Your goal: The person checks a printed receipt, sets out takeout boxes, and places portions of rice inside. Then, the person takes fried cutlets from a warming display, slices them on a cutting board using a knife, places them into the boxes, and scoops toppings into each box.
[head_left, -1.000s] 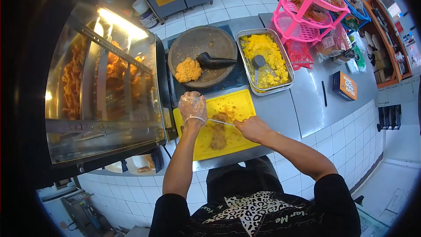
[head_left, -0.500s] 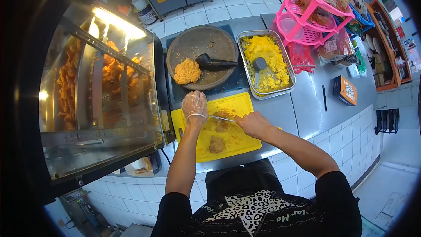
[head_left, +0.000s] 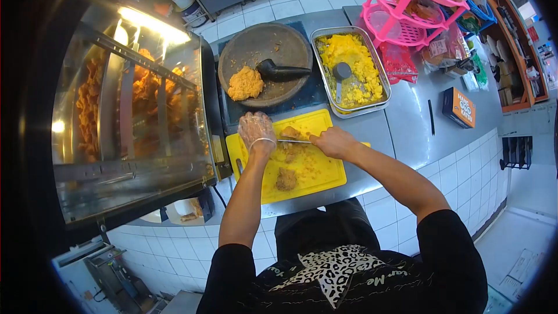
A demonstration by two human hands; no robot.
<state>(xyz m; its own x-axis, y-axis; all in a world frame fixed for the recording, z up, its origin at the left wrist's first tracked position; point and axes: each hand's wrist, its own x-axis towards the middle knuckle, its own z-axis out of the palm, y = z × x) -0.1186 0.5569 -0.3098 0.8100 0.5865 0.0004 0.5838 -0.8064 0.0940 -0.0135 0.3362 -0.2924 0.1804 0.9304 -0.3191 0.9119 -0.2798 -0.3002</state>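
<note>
My left hand, in a clear plastic glove, is at the upper left of the yellow cutting board. Its fingers are bent over the board edge; whatever they hold is hidden. My right hand is wrapped round the handle of a knife, whose blade points left towards the glove. Brownish meat lies against the blade, with more bits just below it. Nearer me on the board sits a separate brown piece. Beyond the board, a stone mortar holds a black pestle and an orange breaded piece.
A lit glass cabinet with fried food stands close on the left. Behind the board's right side is a metal tray of yellow food with a scoop. Pink tiered baskets and an orange-black box are to the right.
The blade has moved up the board slightly, and the meat beside it has shifted. The long brown piece near me now shows as a shorter piece. The view has shifted slightly.
</note>
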